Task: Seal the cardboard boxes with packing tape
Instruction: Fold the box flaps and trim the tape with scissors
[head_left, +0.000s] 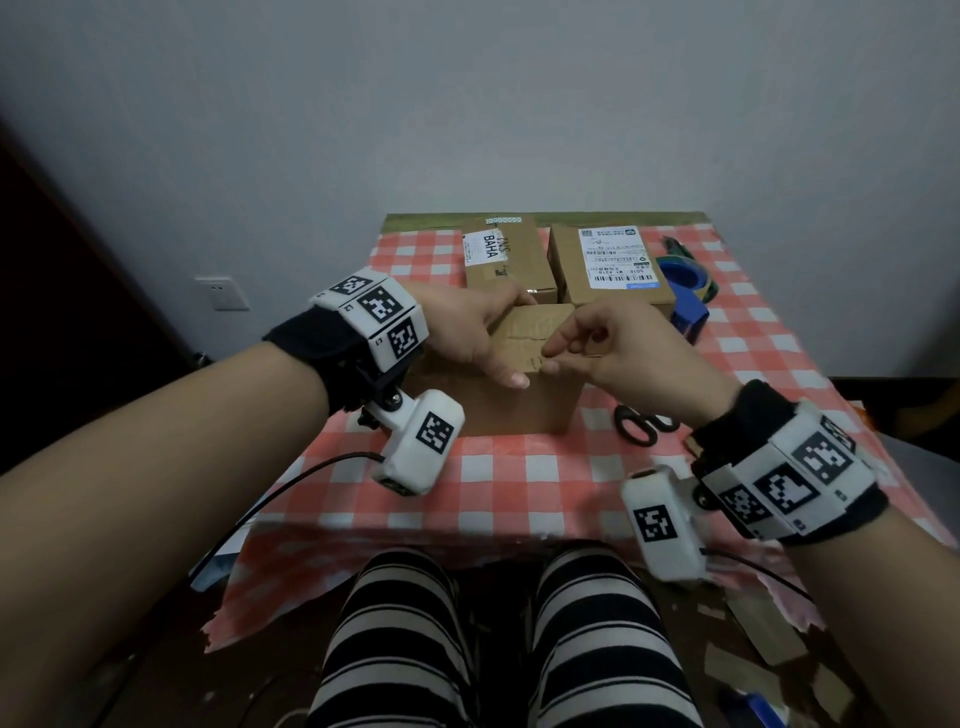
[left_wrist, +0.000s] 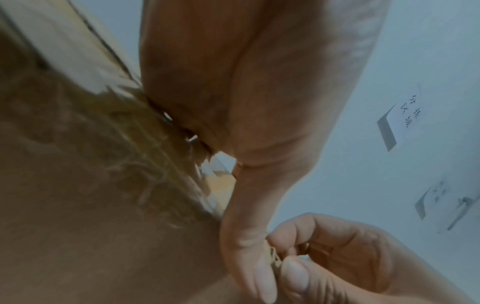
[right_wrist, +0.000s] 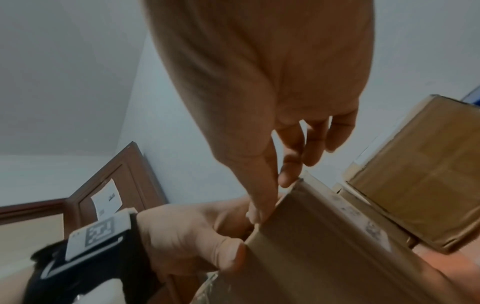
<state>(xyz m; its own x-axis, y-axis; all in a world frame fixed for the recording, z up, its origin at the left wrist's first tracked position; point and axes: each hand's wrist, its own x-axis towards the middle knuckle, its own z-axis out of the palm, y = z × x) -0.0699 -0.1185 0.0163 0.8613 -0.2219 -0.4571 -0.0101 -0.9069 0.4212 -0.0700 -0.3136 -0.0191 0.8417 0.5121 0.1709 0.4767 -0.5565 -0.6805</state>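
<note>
A small plain cardboard box (head_left: 519, 405) stands in the middle of the checked table. My left hand (head_left: 506, 340) grips it from the left, fingers over the top and thumb (left_wrist: 246, 246) on the near face. My right hand (head_left: 549, 358) pinches a frayed scrap (left_wrist: 274, 257) at the box's top front edge between thumb and forefinger. In the right wrist view the same pinch (right_wrist: 262, 211) sits on the corner of the box (right_wrist: 324, 246), next to the left hand (right_wrist: 194, 236). A blue tape dispenser (head_left: 685, 291) lies at the back right, away from both hands.
Two labelled cardboard boxes (head_left: 501, 260) (head_left: 608, 265) stand side by side behind the small one. Black scissors (head_left: 644, 423) lie on the cloth under my right wrist. The red checked tablecloth (head_left: 519, 483) hangs over the near edge above my knees.
</note>
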